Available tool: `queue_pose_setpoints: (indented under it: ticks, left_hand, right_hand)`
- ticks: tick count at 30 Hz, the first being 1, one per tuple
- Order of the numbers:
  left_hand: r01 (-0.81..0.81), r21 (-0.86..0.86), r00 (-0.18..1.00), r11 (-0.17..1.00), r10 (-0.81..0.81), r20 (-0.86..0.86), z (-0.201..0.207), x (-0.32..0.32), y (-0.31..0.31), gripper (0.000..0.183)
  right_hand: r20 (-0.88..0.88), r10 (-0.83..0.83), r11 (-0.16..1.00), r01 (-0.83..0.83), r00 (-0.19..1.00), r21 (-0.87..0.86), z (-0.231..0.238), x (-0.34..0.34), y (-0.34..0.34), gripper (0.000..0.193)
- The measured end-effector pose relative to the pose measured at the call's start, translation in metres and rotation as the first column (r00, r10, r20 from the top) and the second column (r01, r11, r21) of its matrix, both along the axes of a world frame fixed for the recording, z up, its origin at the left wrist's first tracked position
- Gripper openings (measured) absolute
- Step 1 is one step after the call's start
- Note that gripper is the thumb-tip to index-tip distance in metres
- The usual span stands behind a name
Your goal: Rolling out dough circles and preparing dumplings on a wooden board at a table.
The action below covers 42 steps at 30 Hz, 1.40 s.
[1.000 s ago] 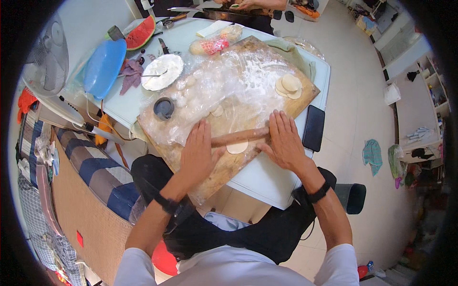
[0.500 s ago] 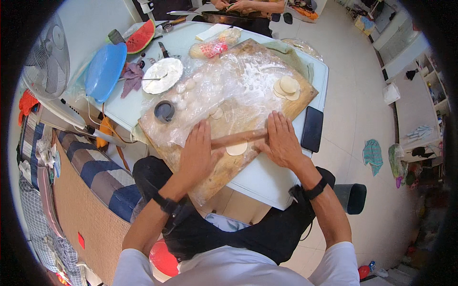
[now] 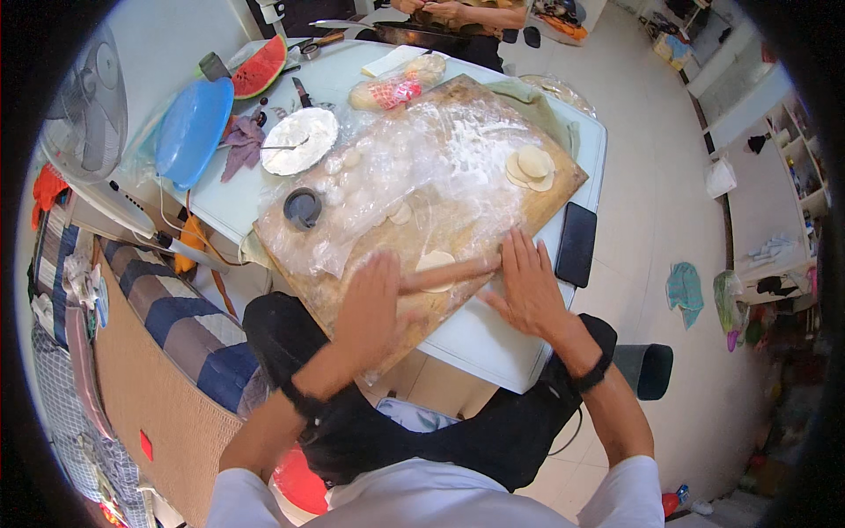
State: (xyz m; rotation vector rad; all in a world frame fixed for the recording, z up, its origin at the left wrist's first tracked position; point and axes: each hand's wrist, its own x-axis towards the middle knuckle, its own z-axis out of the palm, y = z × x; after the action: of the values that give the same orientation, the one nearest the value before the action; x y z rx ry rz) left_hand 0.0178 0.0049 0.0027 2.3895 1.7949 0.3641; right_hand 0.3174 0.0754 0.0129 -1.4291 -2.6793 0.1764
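A wooden rolling pin (image 3: 451,274) lies across a flat round of dough (image 3: 434,259) near the front of the floured wooden board (image 3: 493,224). My left hand (image 3: 371,301) lies flat over the pin's left end, its fingers stretched forward and slightly blurred. At the right end, my right hand (image 3: 530,289) rests with fingers extended and thumb apart. Two or so small dough pieces (image 3: 400,214) sit beyond the pin. Clear plastic film (image 3: 370,189) covers several dough balls on the board's left part. A small stack of rolled rounds (image 3: 533,162) lies at the far right corner.
On the film stands a dark round cup (image 3: 302,208). A plate of flour (image 3: 299,141), a blue basin (image 3: 194,132) and cut watermelon (image 3: 260,69) are at the left. A phone (image 3: 576,245) lies beside the board. A fan (image 3: 86,106) stands left; another person's hands (image 3: 444,11) show across the table.
Both hands and the rolling pin have shifted toward me and slightly right. More of the dough round now shows on the pin's far side.
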Motion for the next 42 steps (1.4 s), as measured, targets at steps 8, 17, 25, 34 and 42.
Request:
queue_pose_setpoints:
  ticks: [8, 17, 25, 34, 42]
  left_hand:
    - [-0.091, -0.028, 0.992, 0.995, 0.094, 0.090, 0.004, -0.002, 0.034, 0.089]
    - [-0.019, -0.074, 1.000, 0.997, 0.018, -0.015, 0.007, -0.001, -0.015, 0.092]
    - [-0.053, -0.122, 0.998, 0.991, 0.055, 0.012, 0.002, 0.000, -0.009, 0.096]
    - [-0.117, -0.023, 0.988, 0.993, 0.119, 0.101, 0.003, -0.004, 0.033, 0.091]
    - [0.022, -0.013, 0.998, 1.000, -0.023, -0.061, 0.005, 0.003, -0.030, 0.088]
  right_hand:
    - [0.004, 0.010, 0.998, -0.010, 1.000, 0.064, -0.002, -0.013, 0.037, 0.101]
    - [-0.018, 0.091, 0.992, -0.089, 0.996, 0.094, 0.002, -0.001, 0.010, 0.095]
    - [0.002, 0.043, 0.999, -0.043, 0.999, -0.029, 0.004, -0.015, 0.029, 0.102]
    - [-0.057, 0.053, 0.994, -0.047, 0.997, 0.099, -0.004, -0.019, 0.050, 0.095]
    - [0.041, 0.095, 0.995, -0.094, 0.995, -0.013, 0.005, 0.003, -0.010, 0.101]
